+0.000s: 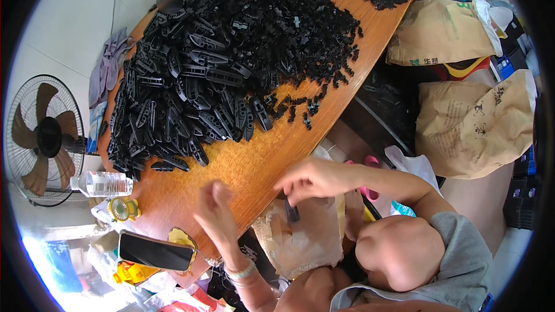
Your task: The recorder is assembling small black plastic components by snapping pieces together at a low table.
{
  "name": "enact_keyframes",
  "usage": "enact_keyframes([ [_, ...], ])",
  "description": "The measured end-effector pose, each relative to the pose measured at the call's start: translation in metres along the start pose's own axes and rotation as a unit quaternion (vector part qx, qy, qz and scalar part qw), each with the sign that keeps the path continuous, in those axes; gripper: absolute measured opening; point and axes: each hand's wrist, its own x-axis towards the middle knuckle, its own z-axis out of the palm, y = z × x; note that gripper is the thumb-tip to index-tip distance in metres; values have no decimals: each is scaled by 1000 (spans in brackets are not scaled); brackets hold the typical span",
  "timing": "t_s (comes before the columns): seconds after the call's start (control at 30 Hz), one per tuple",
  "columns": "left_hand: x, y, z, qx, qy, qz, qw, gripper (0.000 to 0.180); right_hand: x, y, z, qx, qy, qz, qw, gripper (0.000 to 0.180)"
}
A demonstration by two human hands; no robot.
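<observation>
The paper bag (306, 240) sits below my hands, probably to keep it close. Against it, a dark part (292, 211) shows just under my right hand (312, 178); I can't tell whether I'm grasping it. My blurred left hand (215, 212), left of the bag, looks released and empty. Beyond the bag, black plastic parts (214, 75) heap on the surface (231, 162), presumably for easy reach.

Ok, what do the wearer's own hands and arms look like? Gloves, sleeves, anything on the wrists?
Left hand and right hand are ungloved; blur hides finer detail. A narrow, pale band circles the left wrist; none shows on the right. Both forearms are uncovered. Plain grey cloth shows near the right elbow; can't tell if it's a sleeve.
</observation>
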Motion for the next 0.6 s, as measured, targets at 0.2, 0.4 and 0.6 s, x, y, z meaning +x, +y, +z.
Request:
enact_keyframes([
  [0.2,79,-39,12,292,115,188,931,30,49,30,-74,-446,305,-22,841,14],
  [0.4,51,-24,2,102,74,73,989,23,51,42,-76,-471,291,-51,831,9],
  [0.6,4,3,4,-142,70,-40,987,25,48,44,-62,-387,376,-222,812,17],
])
